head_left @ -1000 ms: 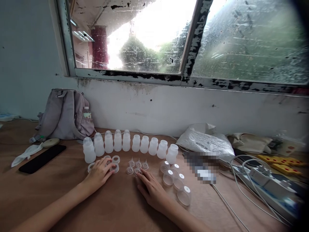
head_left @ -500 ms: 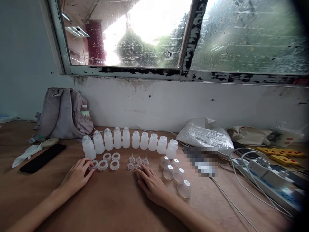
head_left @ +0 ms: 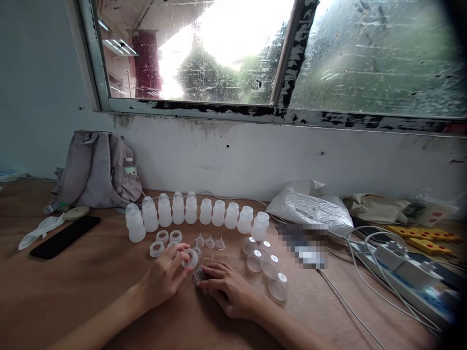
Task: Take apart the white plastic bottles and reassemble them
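In the lower centre of the frame, my left hand (head_left: pixel 164 274) was partly closed, pinching a pale ring (head_left: pixel 194 259) between thumb and fingers. Just beside it, my right hand (head_left: pixel 231 287) was curled, its fingers on the edge of a clear teat (head_left: pixel 198 278) low over the table (head_left: pixel 54 301). Beyond lay loose rings (head_left: pixel 156 253) left of centre, more teats (head_left: pixel 209 244) at centre, clear caps (head_left: pixel 278 288) towards the right, and ten bottles (head_left: pixel 190 211) curving across the middle.

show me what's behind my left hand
Four rings lie just beyond your left hand, one partly covered by it, with capped bottles standing farther back. Whatever is directly beneath the hand is hidden.
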`<state>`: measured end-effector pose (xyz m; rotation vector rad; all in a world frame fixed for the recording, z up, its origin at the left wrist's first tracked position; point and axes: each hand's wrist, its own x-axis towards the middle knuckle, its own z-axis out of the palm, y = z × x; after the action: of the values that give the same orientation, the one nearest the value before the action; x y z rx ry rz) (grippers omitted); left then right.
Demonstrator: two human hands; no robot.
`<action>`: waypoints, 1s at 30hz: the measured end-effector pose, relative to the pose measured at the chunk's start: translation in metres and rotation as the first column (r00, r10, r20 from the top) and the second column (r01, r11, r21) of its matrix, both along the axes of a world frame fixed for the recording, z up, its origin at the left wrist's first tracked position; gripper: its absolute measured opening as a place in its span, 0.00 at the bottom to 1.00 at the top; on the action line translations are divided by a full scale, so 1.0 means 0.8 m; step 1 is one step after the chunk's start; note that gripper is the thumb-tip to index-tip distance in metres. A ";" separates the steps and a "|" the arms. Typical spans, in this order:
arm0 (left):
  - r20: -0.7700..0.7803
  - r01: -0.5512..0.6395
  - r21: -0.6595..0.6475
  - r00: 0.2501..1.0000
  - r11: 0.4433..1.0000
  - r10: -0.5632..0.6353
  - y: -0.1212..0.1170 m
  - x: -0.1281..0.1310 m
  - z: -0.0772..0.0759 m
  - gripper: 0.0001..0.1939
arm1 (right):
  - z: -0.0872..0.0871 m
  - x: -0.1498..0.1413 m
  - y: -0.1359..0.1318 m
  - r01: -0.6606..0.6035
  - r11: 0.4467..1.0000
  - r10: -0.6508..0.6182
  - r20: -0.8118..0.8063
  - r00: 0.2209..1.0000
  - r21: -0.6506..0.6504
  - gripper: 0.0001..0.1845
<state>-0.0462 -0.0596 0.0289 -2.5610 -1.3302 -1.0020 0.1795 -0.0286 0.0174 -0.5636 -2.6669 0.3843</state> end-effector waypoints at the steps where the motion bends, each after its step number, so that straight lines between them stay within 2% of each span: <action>1: 0.004 0.040 -0.006 0.999 0.999 -0.039 0.003 0.009 0.001 0.02 | -0.002 0.001 0.001 0.017 1.000 -0.017 -0.027 0.999 -0.003 0.20; 4: 0.023 0.126 -0.012 0.992 0.992 -0.125 0.013 0.026 -0.001 0.00 | -0.012 0.003 0.007 0.149 0.988 -0.152 -0.141 0.978 -0.033 0.19; 7: 0.063 0.138 -0.052 0.989 0.989 -0.135 0.020 0.032 -0.012 0.04 | -0.020 0.003 0.012 0.253 0.966 -0.260 -0.211 0.942 -0.059 0.18; 10: 0.058 0.083 -0.130 0.995 0.988 -0.076 0.021 0.034 -0.026 0.10 | -0.023 0.000 0.013 0.272 0.961 -0.277 -0.209 0.938 -0.051 0.17; 13: 0.024 0.024 -0.151 0.999 0.988 -0.021 0.021 0.034 -0.033 0.13 | -0.024 -0.003 0.013 0.279 0.960 -0.281 -0.197 0.939 -0.037 0.17; 19: -0.044 0.029 -0.159 0.998 0.987 -0.036 0.020 0.038 -0.031 0.14 | -0.023 -0.007 0.014 0.282 0.959 -0.284 -0.187 0.940 -0.037 0.17; 23: -0.028 0.006 -0.129 1.000 0.992 -0.009 0.019 0.037 -0.031 0.17 | -0.025 -0.007 0.014 0.280 0.960 -0.280 -0.198 0.939 -0.028 0.16; 27: 0.076 -0.012 -0.172 0.997 0.985 0.026 0.019 0.035 -0.031 0.09 | -0.021 -0.007 0.010 0.243 0.969 -0.245 -0.230 0.942 -0.039 0.16; 30: 0.317 0.029 -0.331 0.945 0.943 0.082 0.021 0.041 -0.025 0.12 | -0.016 -0.006 0.003 0.180 0.980 -0.196 -0.290 0.937 -0.081 0.16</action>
<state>-0.0134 -0.0431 0.0088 -2.6822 -1.7483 -1.3504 0.1745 -0.0260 0.0050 -0.7106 -2.2982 0.4471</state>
